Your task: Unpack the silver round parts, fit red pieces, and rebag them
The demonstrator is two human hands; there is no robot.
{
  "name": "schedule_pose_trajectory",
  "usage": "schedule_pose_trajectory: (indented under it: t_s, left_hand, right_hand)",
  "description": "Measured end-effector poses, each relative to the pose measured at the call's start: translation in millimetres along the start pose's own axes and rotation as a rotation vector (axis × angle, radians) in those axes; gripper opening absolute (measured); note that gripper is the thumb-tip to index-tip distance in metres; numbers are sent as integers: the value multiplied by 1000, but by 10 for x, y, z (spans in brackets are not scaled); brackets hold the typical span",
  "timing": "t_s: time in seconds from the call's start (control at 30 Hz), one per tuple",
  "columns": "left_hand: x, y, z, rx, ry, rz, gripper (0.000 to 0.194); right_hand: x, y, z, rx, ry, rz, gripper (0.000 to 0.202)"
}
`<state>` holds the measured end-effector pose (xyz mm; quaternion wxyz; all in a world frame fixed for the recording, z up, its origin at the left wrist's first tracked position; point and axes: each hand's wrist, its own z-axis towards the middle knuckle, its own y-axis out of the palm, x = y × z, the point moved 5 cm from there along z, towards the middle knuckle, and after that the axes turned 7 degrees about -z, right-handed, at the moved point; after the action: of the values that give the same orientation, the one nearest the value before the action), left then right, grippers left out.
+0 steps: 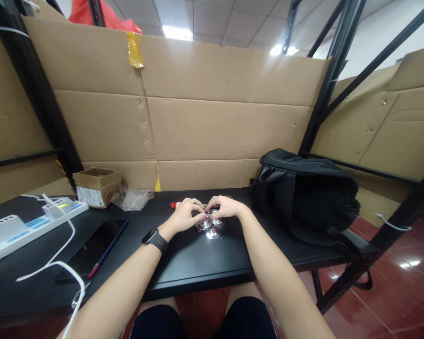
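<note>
A cluster of small, shiny, round metal discs point(213, 232) with red bits at their centres lies on the black table in front of me. My left hand point(187, 215), with a dark watch on its wrist, has its thumb and fingers curled on a disc at the cluster's left side. From the right, my right hand point(224, 207) bends its fingers down onto a disc in the same cluster. The fingertips partly hide the discs, so their exact number and any cord between them cannot be made out. A red tassel-like piece point(173, 205) lies just beyond my left hand.
To the left are a white power strip point(31, 230), a white cable point(72, 226), a black phone point(97, 242) and a red-and-blue pen point(108, 252). A small open carton point(97, 186) and clear plastic wrap point(137, 199) stand behind. A black backpack point(311, 197) fills the right.
</note>
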<state>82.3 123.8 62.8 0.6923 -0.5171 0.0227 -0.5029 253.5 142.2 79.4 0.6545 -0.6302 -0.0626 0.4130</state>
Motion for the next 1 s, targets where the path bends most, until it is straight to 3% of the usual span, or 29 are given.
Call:
schedule_pose_trajectory:
  t_s: [0.17, 0.4, 0.5, 0.6, 0.67, 0.8, 1.0]
  left_hand:
    - [4, 19, 9, 4, 0, -21, 19]
    - [40, -109, 16, 160, -34, -19, 21]
    - [0, -216, 13, 314, -49, -106, 24]
    - [-147, -310, -17, 522, -152, -218, 26]
    - [-227, -290, -14, 507, -199, -264, 25]
    - [-212, -203, 18, 355, -117, -270, 25]
    - [-88, -240, -2, 348, -52, -60, 18]
  right_hand:
    - [-50, 52, 22, -19, -25, -21, 36]
    - [-168, 128, 83, 39, -68, -120, 34]
    - [-217, 78, 96, 167, -44, -123, 27]
    - [-217, -5, 87, 312, 38, -58, 30]
    - [-206, -40, 79, 377, 89, 21, 34]
    - [-234, -7, 103, 388, 62, 196, 41]
    - [-273, 80, 148, 381, 19, 304, 41]
